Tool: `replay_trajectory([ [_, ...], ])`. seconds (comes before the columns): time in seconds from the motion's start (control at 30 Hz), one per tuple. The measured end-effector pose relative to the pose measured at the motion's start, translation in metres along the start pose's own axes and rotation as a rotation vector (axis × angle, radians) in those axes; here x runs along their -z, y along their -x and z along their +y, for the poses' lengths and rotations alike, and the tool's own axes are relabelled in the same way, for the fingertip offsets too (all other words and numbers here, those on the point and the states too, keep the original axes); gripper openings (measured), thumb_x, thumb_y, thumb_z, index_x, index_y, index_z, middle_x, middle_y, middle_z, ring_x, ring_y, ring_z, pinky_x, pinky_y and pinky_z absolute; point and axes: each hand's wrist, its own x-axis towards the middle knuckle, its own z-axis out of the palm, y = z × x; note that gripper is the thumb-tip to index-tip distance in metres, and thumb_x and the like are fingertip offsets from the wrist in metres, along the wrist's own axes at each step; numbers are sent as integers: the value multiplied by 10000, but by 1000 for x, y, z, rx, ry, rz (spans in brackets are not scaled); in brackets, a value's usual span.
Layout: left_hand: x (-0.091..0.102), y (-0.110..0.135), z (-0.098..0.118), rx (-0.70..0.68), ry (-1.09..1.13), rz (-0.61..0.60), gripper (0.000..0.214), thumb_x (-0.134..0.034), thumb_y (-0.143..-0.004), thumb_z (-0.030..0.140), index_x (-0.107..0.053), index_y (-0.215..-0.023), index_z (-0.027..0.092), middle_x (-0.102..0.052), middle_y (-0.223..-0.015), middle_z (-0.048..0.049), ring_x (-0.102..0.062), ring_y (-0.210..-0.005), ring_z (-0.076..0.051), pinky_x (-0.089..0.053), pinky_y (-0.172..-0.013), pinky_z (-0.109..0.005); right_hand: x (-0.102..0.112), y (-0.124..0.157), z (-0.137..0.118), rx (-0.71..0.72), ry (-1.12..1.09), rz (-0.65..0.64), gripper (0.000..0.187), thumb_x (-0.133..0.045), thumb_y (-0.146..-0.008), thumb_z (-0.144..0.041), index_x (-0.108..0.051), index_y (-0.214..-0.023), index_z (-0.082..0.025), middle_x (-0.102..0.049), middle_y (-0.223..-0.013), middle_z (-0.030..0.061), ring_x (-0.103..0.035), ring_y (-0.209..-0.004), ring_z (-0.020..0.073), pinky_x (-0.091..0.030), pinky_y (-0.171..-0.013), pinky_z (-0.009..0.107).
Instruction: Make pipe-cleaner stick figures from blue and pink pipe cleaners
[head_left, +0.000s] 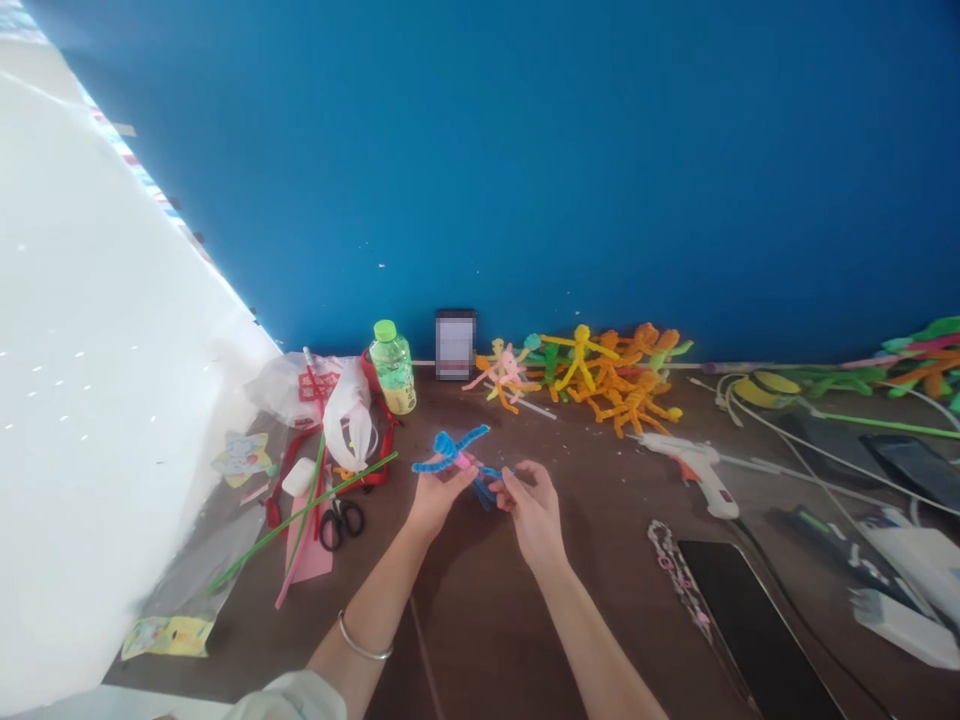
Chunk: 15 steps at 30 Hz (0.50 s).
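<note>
The blue doll (444, 445) is between the hands, over the desk (480, 630), closer in than the bottle (394, 375) and to its right. The left hand (433, 502) pinches the doll's pink middle; the right hand (538, 512) grips a blue leg between thumb and fingers. Right of the bottle sits an orange pile (637, 385); closer in than it, slightly left, lie scissors (341, 525).

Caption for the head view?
Left hand and right hand hold a fuzzy blue-and-pink long-limbed figure over a dark brown tabletop.
</note>
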Motion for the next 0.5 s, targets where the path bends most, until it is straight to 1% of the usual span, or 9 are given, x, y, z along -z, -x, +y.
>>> replay_trajectory([
  [0.03, 0, 0, 1, 8, -1, 1, 217, -738, -578, 257, -627, -716, 132, -645, -778, -38, -616, -747, -158, -485, -758, -317, 0, 1, 0, 26, 44, 31, 318, -662, -678, -396, -508, -868, -193, -648, -577, 0, -517, -420, 109, -415, -434, 225],
  [0.1, -1, 1, 2, 26, 18, 6, 231, -741, -575, 262, -626, -725, 128, -647, -776, -35, -617, -721, -152, -486, -748, -321, 0, 2, 0, 114, 212, 88, 294, -632, -702, -407, -542, -872, -184, -664, -607, 20, -528, -421, 118, -443, -465, 250],
  [0.17, -1, 0, 1, 46, 59, 18, 253, -747, -566, 264, -627, -741, 125, -651, -776, -36, -619, -710, -151, -484, -746, -323, 2, 3, 1, 217, 405, 133, 269, -590, -735, -414, -608, -849, -171, -671, -619, 38, -575, -473, 145, -483, -559, 291],
  [0.23, 0, -2, 0, 76, 116, 34, 280, -757, -552, 265, -625, -756, 125, -654, -764, -37, -624, -706, -153, -481, -744, -323, 4, 3, 3, 308, 560, 139, 271, -563, -758, -409, -658, -854, -175, -669, -597, 36, -616, -537, 176, -496, -638, 318],
  [0.3, 1, -4, -1, 108, 173, 43, 294, -762, -545, 261, -622, -764, 124, -656, -750, -37, -627, -690, -149, -480, -734, -316, 7, 1, 8, 389, 677, 88, 268, -547, -777, -396, -679, -886, -190, -683, -622, 40, -631, -554, 187, -501, -645, 324],
  [0.37, 2, -5, -1, 128, 217, 53, 294, -765, -544, 252, -621, -764, 121, -654, -735, -33, -624, -660, -136, -480, -717, -300, 10, -1, 13, 500, 784, 10, 266, -522, -802, -378, -682, -917, -199, -705, -737, 64, -643, -583, 193, -505, -638, 325],
  [0.43, 2, -6, -1, 138, 241, 55, 288, -765, -544, 245, -623, -760, 118, -653, -734, -30, -619, -642, -125, -480, -706, -287, 12, -5, 18, 630, 899, -57, 271, -489, -827, -349, -674, -955, -199, -703, -833, 88, -652, -657, 209, -503, -665, 336],
  [0.5, 1, -5, 0, 147, 249, 56, 282, -768, -539, 241, -623, -747, 115, -650, -727, -28, -614, -630, -120, -482, -696, -279, 14, -7, 20, 729, 1018, -118, 284, -450, -848, -305, -658, -1001, -186, -696, -825, 104, -643, -702, 222, -493, -688, 350],
])
